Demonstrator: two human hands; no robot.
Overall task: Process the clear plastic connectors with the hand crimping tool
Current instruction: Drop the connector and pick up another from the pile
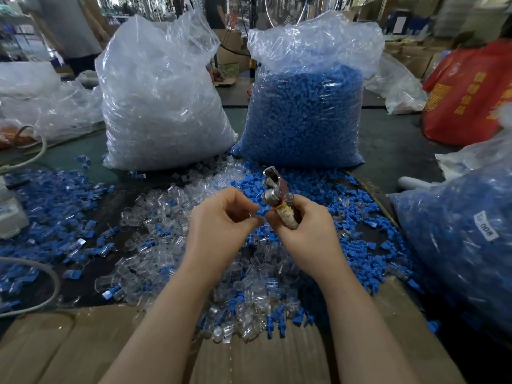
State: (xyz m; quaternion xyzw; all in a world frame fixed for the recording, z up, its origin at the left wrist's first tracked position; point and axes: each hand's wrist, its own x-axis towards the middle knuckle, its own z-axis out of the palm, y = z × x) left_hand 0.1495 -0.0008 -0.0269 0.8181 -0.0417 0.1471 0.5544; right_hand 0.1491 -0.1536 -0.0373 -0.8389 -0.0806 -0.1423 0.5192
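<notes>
Head view: looked down on a dark bench (388,151) strewn with clear plastic connectors (155,253) and small blue plugs (357,245). Right hand (304,231) wrapped round the taped handle of the hand crimping tool (274,189), metal head tilted up and away, above the middle of the heap. Left hand (221,225) just beside it, fingers curled, thumb and fingertips pinching a small blue piece (261,211) close against the tool's lower end; whether a clear connector was also held could not be told. Farther back, two large plastic bags upright: clear connector bag (163,106) on the left, blue plug bag (304,112) on the right. Third bag of blue parts (457,245) near right, with a white label (486,225) reading "008" and other characters too blurred to make out. Red garment (468,95) with yellow writing at far right, illegible. Cardboard (83,342) along the near edge.
</notes>
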